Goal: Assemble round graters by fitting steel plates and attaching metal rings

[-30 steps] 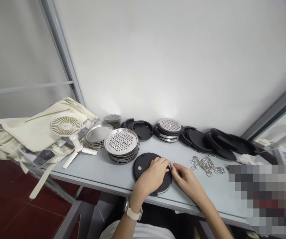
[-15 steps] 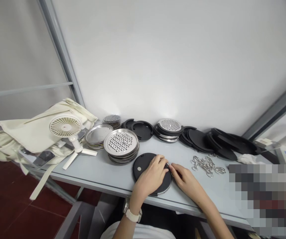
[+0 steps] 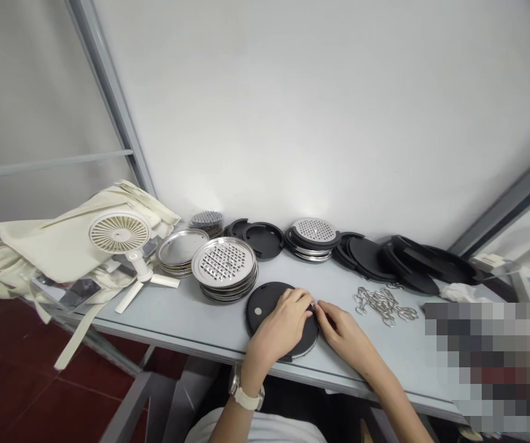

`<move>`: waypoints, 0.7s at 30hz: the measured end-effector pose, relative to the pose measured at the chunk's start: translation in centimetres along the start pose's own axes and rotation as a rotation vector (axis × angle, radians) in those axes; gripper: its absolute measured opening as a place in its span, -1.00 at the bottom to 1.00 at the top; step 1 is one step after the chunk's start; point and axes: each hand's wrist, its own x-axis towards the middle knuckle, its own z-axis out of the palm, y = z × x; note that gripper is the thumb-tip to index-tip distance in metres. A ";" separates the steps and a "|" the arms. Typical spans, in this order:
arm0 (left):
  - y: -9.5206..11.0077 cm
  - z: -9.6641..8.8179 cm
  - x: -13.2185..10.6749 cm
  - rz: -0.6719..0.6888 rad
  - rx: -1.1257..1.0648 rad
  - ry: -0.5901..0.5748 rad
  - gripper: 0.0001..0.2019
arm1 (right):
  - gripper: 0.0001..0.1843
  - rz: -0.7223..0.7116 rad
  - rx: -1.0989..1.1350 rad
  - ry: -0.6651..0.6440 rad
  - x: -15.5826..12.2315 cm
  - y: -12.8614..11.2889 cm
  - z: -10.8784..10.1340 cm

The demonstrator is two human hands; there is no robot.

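A round black holder (image 3: 261,298) lies flat at the table's front edge, a small pale dot on its face and a silvery rim showing low on the right. My left hand (image 3: 286,320) lies across it, fingers bent and closed at its right edge. From the right, my right hand (image 3: 339,326) pinches a small shiny metal piece (image 3: 313,306) against that same edge; the fingertips mostly hide it. Several wire metal clips (image 3: 385,306) sit in a loose pile to the right of my right hand.
Left of the holder stands a stack of round grater plates (image 3: 224,264), with plain metal discs (image 3: 182,248) beside it. Behind are black rings (image 3: 264,240), another grater stack (image 3: 313,231) and black discs (image 3: 371,258). A white fan (image 3: 120,234) and cream bag (image 3: 62,240) occupy the left end.
Both hands stay at the holder's right edge, with only a slight shift of the fingertips. The whole view has moved a little.
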 end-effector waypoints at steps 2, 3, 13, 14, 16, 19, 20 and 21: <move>0.0 0.0 0.0 0.005 0.005 0.001 -0.76 | -0.66 0.009 -0.007 0.013 0.0 0.0 0.0; 0.0 0.0 0.0 0.006 0.007 0.001 -0.76 | -0.66 0.012 -0.007 0.019 0.0 -0.1 0.1; 0.1 -0.2 0.1 0.004 0.010 -0.017 -0.80 | -0.67 0.009 -0.018 0.039 0.0 0.1 0.3; 0.1 -0.2 0.1 0.005 0.013 -0.018 -0.80 | -0.67 0.008 -0.021 0.039 0.0 0.1 0.3; 0.0 -0.2 0.1 0.010 0.016 -0.020 -0.81 | -0.67 0.008 -0.024 0.039 0.0 0.1 0.3; 0.0 -0.2 0.1 0.016 0.008 -0.024 -0.79 | -0.67 0.011 -0.029 0.040 0.0 0.1 0.3; 0.0 -0.3 0.1 0.019 0.005 -0.026 -0.79 | -0.66 0.013 -0.030 0.041 0.0 0.1 0.3; 0.0 -0.3 0.1 0.023 0.004 -0.027 -0.79 | -0.66 0.012 -0.031 0.041 0.0 0.1 0.2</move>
